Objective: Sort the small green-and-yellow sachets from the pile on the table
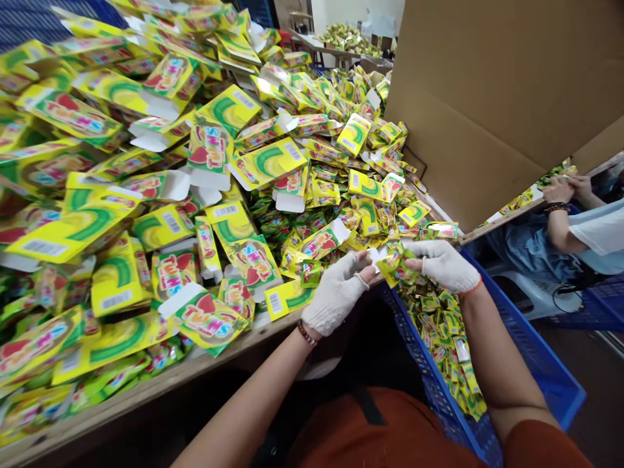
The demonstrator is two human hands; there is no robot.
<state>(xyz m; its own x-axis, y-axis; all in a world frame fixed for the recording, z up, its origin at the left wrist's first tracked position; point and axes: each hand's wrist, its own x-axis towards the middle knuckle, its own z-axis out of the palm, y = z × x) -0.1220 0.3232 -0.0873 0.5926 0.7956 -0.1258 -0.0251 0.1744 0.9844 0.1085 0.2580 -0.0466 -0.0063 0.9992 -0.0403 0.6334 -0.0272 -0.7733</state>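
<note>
My left hand (337,291), in a white knit glove, is closed at the fingertips on a small carton, whose white flap (375,255) shows; my fingers and the packets hide much of it. My right hand (447,265), gloved too, pinches shiny green and yellow candy packets (394,261) right against the carton. Both hands meet above the wooden table edge (273,330). Around my left hand lie yellow and green cartons (210,318) with fruit pictures, several with white flaps open. Loose candy packets (312,272) lie among them.
Under my right forearm stands a blue plastic crate (529,344) filled with small packets. A large brown cardboard sheet (487,97) rises at the right. Beyond it, a co-worker's hands (565,188) handle packets. Another heap (348,40) lies on a table behind.
</note>
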